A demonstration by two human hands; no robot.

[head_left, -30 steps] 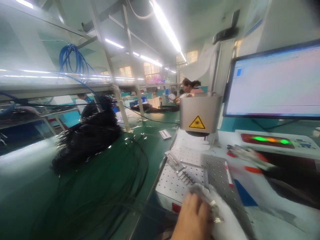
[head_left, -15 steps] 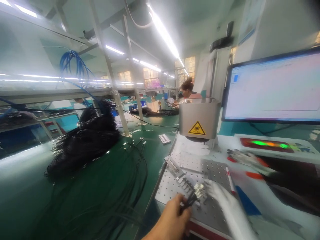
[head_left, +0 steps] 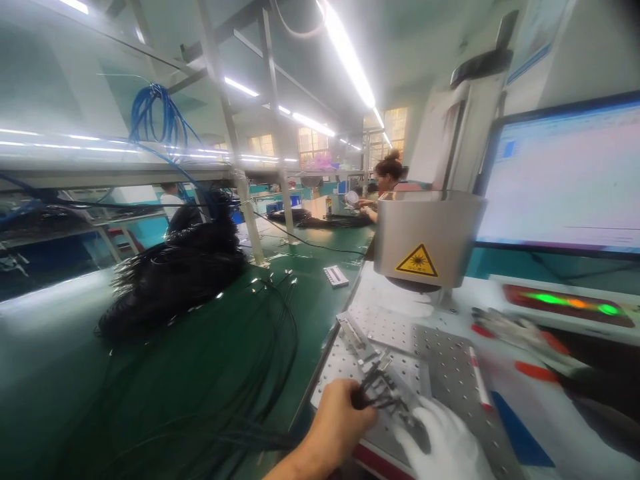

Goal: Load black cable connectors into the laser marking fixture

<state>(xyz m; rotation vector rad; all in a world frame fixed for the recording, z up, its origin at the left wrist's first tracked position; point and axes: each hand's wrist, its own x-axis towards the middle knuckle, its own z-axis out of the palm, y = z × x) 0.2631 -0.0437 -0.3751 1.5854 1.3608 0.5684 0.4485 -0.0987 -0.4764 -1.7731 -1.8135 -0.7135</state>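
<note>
My bare left hand point(head_left: 340, 417) is closed around a bundle of black cables point(head_left: 373, 393). Their ends reach over a metal slotted fixture point(head_left: 387, 383) on a perforated plate point(head_left: 445, 363). Close by on the right is my right hand point(head_left: 445, 437) in a white glove, its thumb and fingers apart at the fixture's near end. Blur hides whether the glove touches a cable. A metal block point(head_left: 356, 337) forms the far part of the fixture.
Over the plate hangs a laser head point(head_left: 427, 233) with a yellow warning label. A red-and-white marker point(head_left: 480, 379) lies on the plate's right. Left, a green table point(head_left: 200, 360) bears a heap of black cables point(head_left: 175, 280). Gloves point(head_left: 525, 340) lie right, below a monitor point(head_left: 565, 180).
My right hand has come down and nearer, from beside the cable ends to the fixture's near end. The cable ends in my left hand now lie lower over the fixture. The view has shifted left.
</note>
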